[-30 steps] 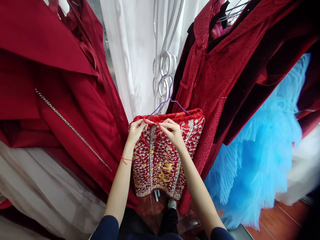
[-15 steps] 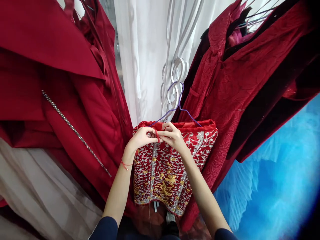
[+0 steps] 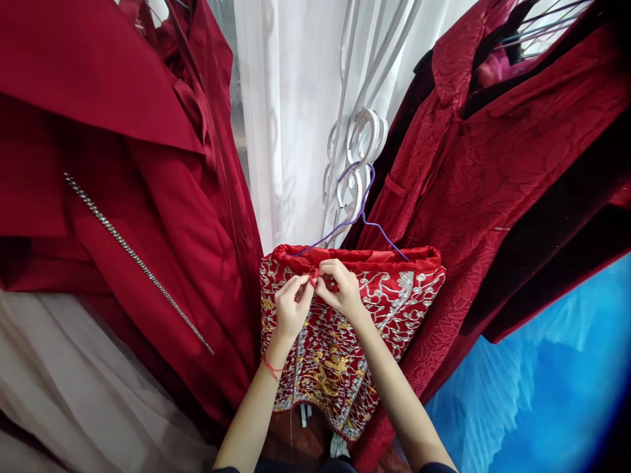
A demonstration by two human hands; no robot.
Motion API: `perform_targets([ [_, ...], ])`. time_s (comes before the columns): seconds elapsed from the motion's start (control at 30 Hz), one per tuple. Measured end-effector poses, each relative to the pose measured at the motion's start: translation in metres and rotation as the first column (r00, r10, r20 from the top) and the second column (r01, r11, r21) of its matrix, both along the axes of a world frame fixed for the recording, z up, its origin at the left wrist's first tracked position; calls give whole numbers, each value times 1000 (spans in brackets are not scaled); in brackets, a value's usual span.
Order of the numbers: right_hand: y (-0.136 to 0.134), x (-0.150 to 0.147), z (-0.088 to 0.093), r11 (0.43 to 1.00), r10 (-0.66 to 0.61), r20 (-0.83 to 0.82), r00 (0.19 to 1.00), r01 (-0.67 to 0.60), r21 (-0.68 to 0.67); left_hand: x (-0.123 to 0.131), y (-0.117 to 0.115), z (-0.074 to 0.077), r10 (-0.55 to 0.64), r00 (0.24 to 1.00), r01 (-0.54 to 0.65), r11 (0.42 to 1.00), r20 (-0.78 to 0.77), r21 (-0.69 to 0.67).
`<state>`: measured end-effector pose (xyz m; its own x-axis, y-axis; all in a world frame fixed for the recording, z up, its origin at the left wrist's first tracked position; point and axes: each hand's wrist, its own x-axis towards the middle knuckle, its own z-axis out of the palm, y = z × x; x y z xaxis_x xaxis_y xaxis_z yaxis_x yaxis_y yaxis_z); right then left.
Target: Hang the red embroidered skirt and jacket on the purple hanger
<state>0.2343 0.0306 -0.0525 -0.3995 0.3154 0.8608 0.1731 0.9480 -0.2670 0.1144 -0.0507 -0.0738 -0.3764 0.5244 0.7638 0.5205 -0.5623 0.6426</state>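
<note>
A red skirt (image 3: 384, 302) with silver and gold embroidery hangs folded over a purple wire hanger (image 3: 362, 213). The hanger's hook sits on white scrolled ironwork (image 3: 359, 141). My left hand (image 3: 292, 307) and my right hand (image 3: 338, 289) meet at the skirt's red waistband, left of its middle. Both pinch a thin red cord (image 3: 313, 276) there, fingertips close together. A red thread bracelet circles my left wrist.
Dark red gowns hang at the left (image 3: 123, 164), one with a rhinestone strip (image 3: 138, 263). Red brocade and velvet garments (image 3: 493, 164) crowd the right. Blue tulle (image 3: 542, 394) fills the lower right, pale fabric (image 3: 73, 394) the lower left, and a white curtain (image 3: 290, 118) hangs behind.
My hands have drawn closer together on the cord at the waistband, the left one dropping lower. The view has shifted, so the skirt and hanger appear lower and further right.
</note>
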Motion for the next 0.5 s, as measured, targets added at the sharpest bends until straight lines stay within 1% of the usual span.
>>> perform_targets([
  [0.07,3,1,-2,1000,-26,-43,999,25,-12,2,7,-7,-14,997,14,1000,75,4],
  [0.13,7,3,-4,998,-53,-79,995,51,-26,-1,15,-11,-47,988,48,999,145,-1],
  [0.2,12,4,-5,996,-81,-84,993,79,-28,-8,22,-12,-40,990,41,999,139,-8],
  [0.3,19,5,-6,986,-166,-61,984,167,24,-22,31,-9,83,996,-83,997,26,0],
  [0.37,23,5,-5,965,-247,-60,967,251,79,-31,36,-7,180,982,-179,984,-57,23],
  [0.43,27,6,-2,932,-327,-67,942,334,142,-40,40,-6,260,955,-255,966,-146,52],
  [0.5,31,6,1,878,-417,-77,906,424,222,-49,43,-5,341,909,-328,940,-238,93],
])
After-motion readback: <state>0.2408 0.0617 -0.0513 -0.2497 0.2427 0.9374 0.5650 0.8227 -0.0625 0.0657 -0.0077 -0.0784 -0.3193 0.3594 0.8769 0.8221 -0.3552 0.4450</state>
